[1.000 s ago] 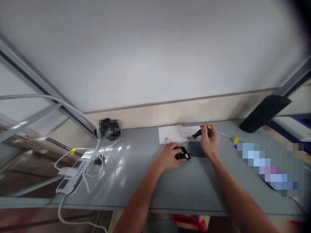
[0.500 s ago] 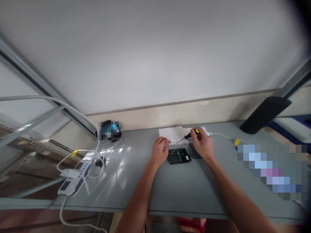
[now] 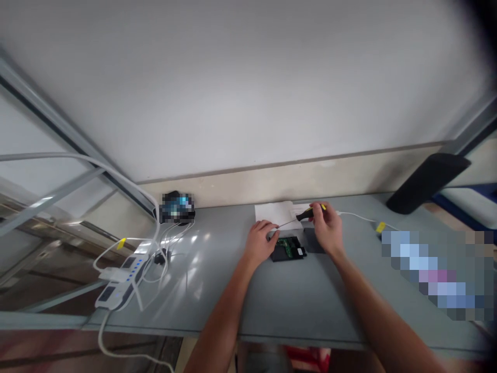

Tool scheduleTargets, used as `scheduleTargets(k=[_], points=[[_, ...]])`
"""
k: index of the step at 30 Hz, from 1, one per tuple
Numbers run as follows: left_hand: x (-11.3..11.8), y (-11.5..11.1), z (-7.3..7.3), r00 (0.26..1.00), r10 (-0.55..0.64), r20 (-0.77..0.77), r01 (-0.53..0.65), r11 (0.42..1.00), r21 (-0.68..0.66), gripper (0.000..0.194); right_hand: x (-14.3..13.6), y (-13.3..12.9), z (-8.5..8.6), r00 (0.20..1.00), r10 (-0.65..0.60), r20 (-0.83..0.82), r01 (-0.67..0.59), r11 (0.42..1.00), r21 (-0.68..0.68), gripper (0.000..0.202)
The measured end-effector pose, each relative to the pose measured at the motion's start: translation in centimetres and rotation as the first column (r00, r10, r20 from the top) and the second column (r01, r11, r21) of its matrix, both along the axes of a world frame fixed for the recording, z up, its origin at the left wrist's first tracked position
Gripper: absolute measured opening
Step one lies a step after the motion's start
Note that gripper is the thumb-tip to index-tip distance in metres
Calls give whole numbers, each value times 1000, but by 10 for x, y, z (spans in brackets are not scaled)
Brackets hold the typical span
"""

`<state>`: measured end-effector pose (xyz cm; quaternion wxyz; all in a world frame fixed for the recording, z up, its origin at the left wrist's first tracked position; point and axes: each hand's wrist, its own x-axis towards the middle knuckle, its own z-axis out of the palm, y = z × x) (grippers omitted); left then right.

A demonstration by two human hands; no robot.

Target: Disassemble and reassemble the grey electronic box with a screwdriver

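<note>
A screwdriver [image 3: 305,213] with a black and yellow handle is held in my right hand [image 3: 328,228], its thin shaft pointing left. The tip reaches the fingers of my left hand [image 3: 261,241], whose thumb and fingers are apart; whether something small is between them is too small to tell. Below the shaft, a black case with a green circuit board [image 3: 288,249] lies on the table, its left edge beside my left hand. White paper [image 3: 272,213] lies behind it. A dark flat panel [image 3: 313,241] is partly hidden by my right hand.
On the left stand a white power strip [image 3: 123,285] with cables and a blurred-out device [image 3: 176,208]. A black cylindrical object [image 3: 427,182] leans at the back right. A pixelated item [image 3: 430,274] lies on the right of the grey table [image 3: 295,305].
My left hand has moved slightly right and now covers the case's upper left corner. The screwdriver is tilted flatter, and its tip has shifted left to my left fingers.
</note>
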<state>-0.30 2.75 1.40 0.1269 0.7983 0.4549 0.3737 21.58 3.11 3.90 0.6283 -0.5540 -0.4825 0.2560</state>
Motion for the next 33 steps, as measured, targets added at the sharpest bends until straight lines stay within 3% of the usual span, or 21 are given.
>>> scheduleTargets(k=[16, 23, 28, 33], points=[[1, -1, 3, 1000, -2, 21, 2, 1000, 10, 14, 3, 2, -2, 999, -30, -15, 30, 999, -14, 44], [-2, -2, 2, 997, -5, -71, 9, 998, 68, 14, 1, -2, 0, 999, 43, 12, -43, 999, 15, 38], [-3, -3, 3, 994, -83, -68, 88, 993, 84, 18, -4, -8, 7, 981, 190, -42, -185, 978, 97, 34], [-4, -5, 8, 984, -161, -77, 165, 986, 39, 19, -6, -8, 8, 988, 154, -6, -153, 984, 93, 29]])
